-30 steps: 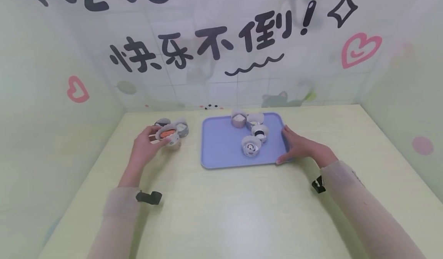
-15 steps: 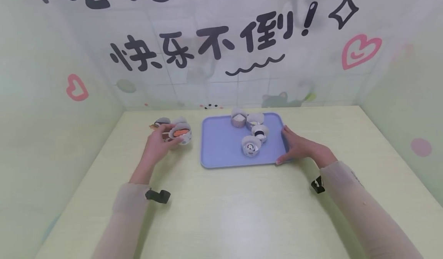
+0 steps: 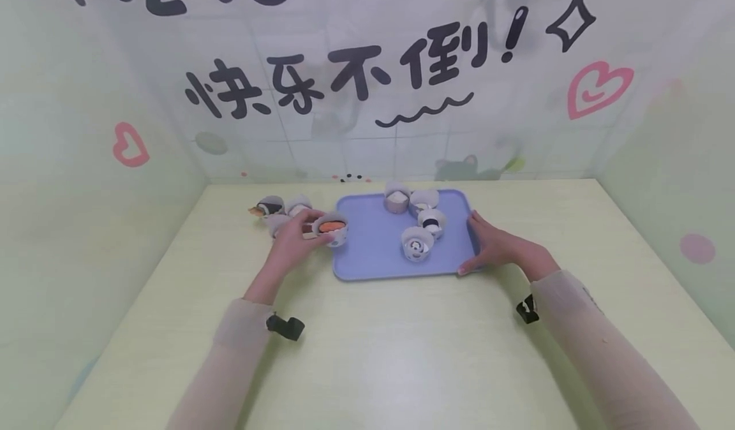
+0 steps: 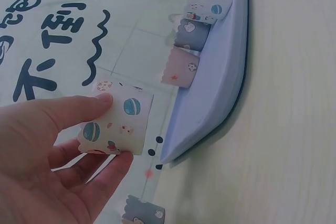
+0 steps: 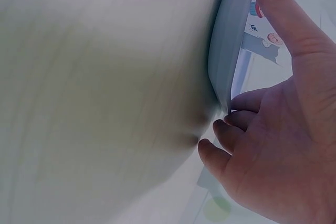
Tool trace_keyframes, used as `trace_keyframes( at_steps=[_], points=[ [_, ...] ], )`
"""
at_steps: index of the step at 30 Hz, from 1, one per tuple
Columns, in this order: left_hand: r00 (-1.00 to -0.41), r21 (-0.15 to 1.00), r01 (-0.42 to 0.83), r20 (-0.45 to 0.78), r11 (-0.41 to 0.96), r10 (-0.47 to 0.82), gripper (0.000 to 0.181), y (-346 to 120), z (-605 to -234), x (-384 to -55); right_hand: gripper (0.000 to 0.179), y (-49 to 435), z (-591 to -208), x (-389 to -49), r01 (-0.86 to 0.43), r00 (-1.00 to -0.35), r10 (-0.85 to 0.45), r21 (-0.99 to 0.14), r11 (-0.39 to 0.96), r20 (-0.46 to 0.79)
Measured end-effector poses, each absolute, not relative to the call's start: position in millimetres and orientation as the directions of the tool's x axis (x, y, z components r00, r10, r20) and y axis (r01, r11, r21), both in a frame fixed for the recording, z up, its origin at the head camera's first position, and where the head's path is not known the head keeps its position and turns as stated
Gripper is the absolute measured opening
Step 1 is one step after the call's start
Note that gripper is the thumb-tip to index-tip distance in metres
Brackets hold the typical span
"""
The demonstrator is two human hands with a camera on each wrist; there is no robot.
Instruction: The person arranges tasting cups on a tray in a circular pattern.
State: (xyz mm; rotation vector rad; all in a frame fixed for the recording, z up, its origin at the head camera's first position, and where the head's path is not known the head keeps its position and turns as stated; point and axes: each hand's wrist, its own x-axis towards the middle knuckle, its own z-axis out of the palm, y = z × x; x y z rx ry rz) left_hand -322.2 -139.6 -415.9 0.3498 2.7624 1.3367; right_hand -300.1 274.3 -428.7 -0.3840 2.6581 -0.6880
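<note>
In the head view, my left hand [image 3: 294, 242] pinches a patterned paper cup with orange-topped sushi [image 3: 332, 228] between thumb and fingers. The cup overlaps the left rim of the blue tray [image 3: 367, 261]. The left wrist view shows its printed side, with the thumb on top and the fingertips below. My right hand [image 3: 495, 245] holds the tray's right side, thumb near the front corner and fingers farther back along the edge. Within the tray stand a pink cup with white food [image 3: 397, 200], a grey cup [image 3: 423, 201], a cup with dark-banded sushi [image 3: 431, 222] and a cup with a sushi roll [image 3: 416, 245].
Left of the tray, a cup with dark-wrapped food [image 3: 268, 206] and a cup with white food [image 3: 298, 204] stand on the pale table [image 3: 379, 347]. Another cup [image 3: 276, 223] is partly hidden by my left hand. A printed wall [image 3: 356, 152] rises behind the table.
My left hand has carried the cup with orange-topped sushi rightward, from the group of cups to the tray's left rim. My right hand has stayed at the tray's right side.
</note>
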Motion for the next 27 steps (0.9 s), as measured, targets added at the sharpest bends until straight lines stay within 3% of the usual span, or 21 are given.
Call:
trace_keyframes(
  at_steps=[15, 27],
  points=[
    [-0.911, 0.773, 0.283, 0.032, 0.568, 0.411, 0.05, -75, -431, -328, 0.136, 279, -423, -304, -0.162, -0.902, -0.335, -0.507, 0.847, -0.272],
    [-0.892, 0.759, 0.306, 0.018, 0.575, 0.451, 0.049, -51, -442, -315, 0.137, 275, -429, -297, -0.147, -0.903, -0.337, -0.543, 0.827, -0.269]
  ],
)
